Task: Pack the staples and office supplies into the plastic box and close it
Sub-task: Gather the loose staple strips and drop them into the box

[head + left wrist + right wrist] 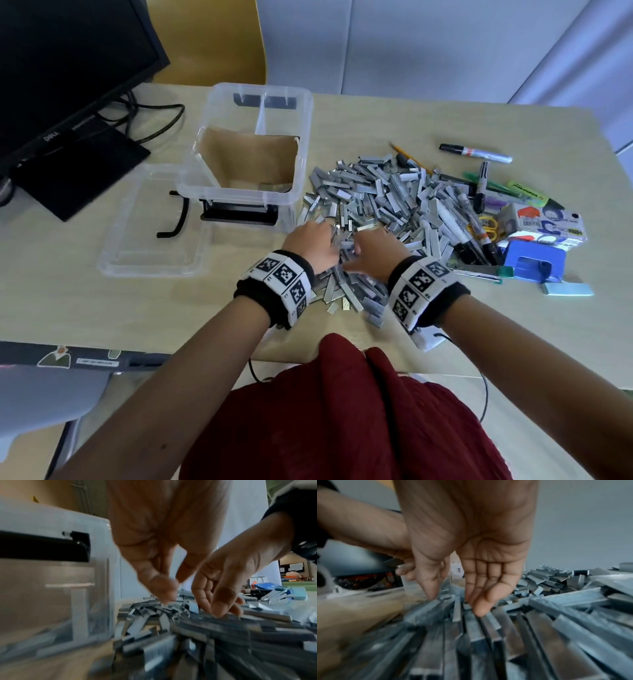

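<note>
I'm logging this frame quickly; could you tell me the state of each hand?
Left hand: open, fingertips down on the staples.
Right hand: open, fingers on the staples.

the head view looks forward and down from above onto the worktop point(411, 113), taking in the whole scene. the left wrist view sits low and close, facing along the palm toward the staples point(214, 635). the right wrist view does likewise from the other side. all three share the staple pile and both hands.
</note>
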Available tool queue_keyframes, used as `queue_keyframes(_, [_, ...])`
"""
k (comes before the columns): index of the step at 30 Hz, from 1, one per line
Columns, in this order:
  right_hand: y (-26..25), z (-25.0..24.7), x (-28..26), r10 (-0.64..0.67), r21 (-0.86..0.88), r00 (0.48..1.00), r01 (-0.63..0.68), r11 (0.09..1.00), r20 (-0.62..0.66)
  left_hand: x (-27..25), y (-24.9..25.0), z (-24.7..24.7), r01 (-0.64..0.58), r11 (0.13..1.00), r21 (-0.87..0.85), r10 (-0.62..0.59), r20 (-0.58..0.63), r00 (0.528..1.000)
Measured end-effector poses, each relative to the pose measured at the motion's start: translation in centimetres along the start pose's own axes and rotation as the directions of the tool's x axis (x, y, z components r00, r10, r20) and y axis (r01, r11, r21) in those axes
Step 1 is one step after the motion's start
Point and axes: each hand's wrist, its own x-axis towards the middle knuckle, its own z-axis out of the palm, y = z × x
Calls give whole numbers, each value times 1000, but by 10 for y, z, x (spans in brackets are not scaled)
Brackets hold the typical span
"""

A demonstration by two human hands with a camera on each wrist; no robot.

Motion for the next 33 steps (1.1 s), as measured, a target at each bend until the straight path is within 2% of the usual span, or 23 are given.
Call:
queue_keyframes(2, [-3,5,1,-12,-69,998,8,998,-54,-1,-2,8,82,997,12,-83,85,993])
queue_keyframes(4, [-4,7,2,-31,-69,997,26,997,-77,-1,-1,14,122,993,-4,-121,111,986])
queue_keyframes(9, [3,4,6,-2,98,995,12,995,-100,3,3,13,151,985,-83,-137,151,979])
queue_keyframes(11, [9,-1,5,5,147,994,11,989,-107,3,2,13,168,977,-129,-148,147,978])
queue_keyframes(15, [11,-4,-5,-39,-20,995,38,999,-88,2,1,20,201,954,-224,-179,113,977])
queue_keyframes(17, [9,-3,-7,-51,-47,994,46,998,-101,1,6,25,181,965,-188,-163,109,981])
queue_keyframes(21, [8,-1,-5,-2,42,989,8,999,-150,6,14,32,155,977,-148,-140,106,985])
queue_keyframes(23, [9,-2,-5,19,60,987,-9,998,-162,9,13,34,163,963,-215,-152,68,986])
queue_keyframes(25, [12,-1,-5,21,72,986,-9,997,-163,13,8,34,182,917,-356,-182,33,983])
queue_keyframes(27, [16,-2,-4,61,159,984,-34,987,-168,18,2,31,210,832,-514,-221,42,974])
queue_keyframes(28, [18,-3,-2,113,285,978,-60,957,-173,21,-1,29,227,763,-605,-238,63,969])
queue_keyframes(29, [22,-5,-1,176,459,971,-83,885,-163,24,-4,27,247,653,-716,-257,97,962])
queue_keyframes(31, [30,-11,0,266,780,960,-101,618,-86,24,-7,17,292,300,-908,-257,218,942])
queue_keyframes(33, [36,-19,-2,268,950,963,-102,296,20,24,-10,10,280,-44,-959,-203,283,937])
